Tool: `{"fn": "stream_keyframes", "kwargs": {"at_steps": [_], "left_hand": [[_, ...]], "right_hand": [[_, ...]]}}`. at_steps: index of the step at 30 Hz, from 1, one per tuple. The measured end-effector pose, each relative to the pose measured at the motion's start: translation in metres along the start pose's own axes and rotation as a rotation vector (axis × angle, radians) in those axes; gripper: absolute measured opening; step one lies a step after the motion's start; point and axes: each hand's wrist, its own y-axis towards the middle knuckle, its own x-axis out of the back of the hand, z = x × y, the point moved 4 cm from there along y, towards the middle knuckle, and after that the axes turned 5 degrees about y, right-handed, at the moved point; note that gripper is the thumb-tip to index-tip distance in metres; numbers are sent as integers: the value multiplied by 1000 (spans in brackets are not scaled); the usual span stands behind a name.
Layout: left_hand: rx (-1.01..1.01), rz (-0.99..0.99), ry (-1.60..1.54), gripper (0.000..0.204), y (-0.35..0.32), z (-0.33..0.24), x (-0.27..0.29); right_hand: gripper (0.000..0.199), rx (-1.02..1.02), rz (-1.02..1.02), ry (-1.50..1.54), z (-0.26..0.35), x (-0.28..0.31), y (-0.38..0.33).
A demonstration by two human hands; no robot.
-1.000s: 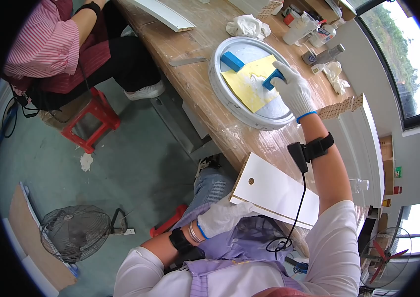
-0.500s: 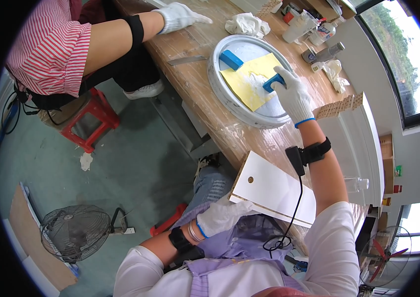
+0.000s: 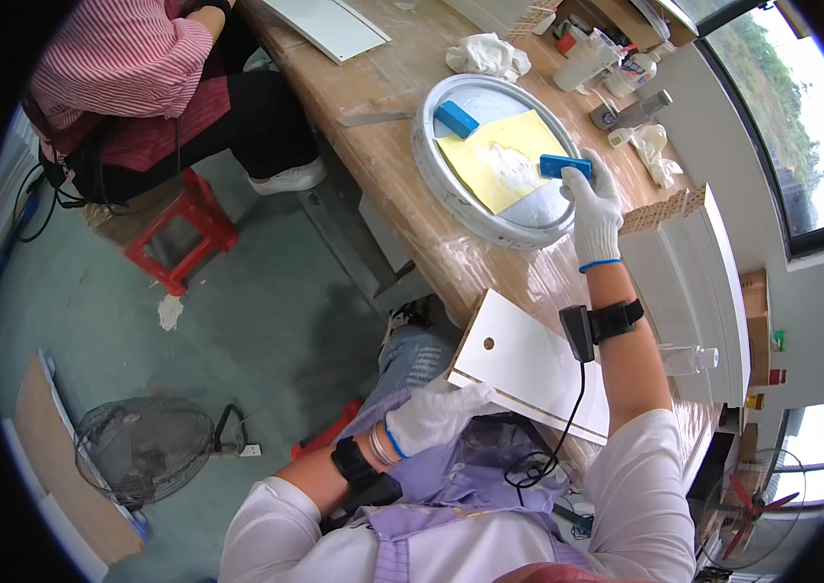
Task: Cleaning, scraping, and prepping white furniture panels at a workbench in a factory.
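Observation:
My right hand (image 3: pixel 596 209), in a white knit glove, grips a blue rectangular block (image 3: pixel 565 167) just above the right edge of a yellow sheet (image 3: pixel 470 158). White powder or paste lies on that sheet, which rests on a large round pale lid (image 3: pixel 429 183). A second blue block (image 3: pixel 455 120) sits on the lid at the sheet's upper left. My gloved left hand (image 3: pixel 436 416) is closed on the near left edge of a white board (image 3: pixel 538 364) with one round hole. The board is tilted between my lap and the table.
A co-worker (image 3: pixel 130 68) sits at the left by another white board (image 3: pixel 329 24). A metal strip (image 3: pixel 375 119), a crumpled cloth (image 3: pixel 487 56) and several bottles (image 3: pixel 633 73) are on the plastic-covered table (image 3: pixel 353 78). A fan (image 3: pixel 145 452) stands on the floor.
My right hand has lifted the blue block slightly off the sheet and turned it level. The co-worker's gloved hand has left the table, and a white board now shows there. My left hand stays put.

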Motion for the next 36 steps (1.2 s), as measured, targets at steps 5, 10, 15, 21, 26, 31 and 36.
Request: {"fn": "stream_keyframes", "kwargs": {"at_steps": [5,10,15,21,26,31,36], "left_hand": [[-12,11,-55,40,-2,-13,-19],[38,51,-138,35,-3,-7,-14],[-3,-22,188,35,-2,1,2],[-16,20,28,36,-3,-5,-10],[-56,69,-14,39,-3,-7,-18],[-59,91,-17,46,3,-2,-11],[-106,111,-4,48,2,-7,-13]], "right_hand": [[52,209,182,-493,29,-13,3],[47,338,288,-832,27,-32,0],[48,249,193,-606,10,-21,-10],[43,9,-111,228,7,0,-25],[21,-538,200,918,11,0,-55],[35,-651,454,1024,36,-3,-92],[40,-132,620,122,106,-17,-140]]}}
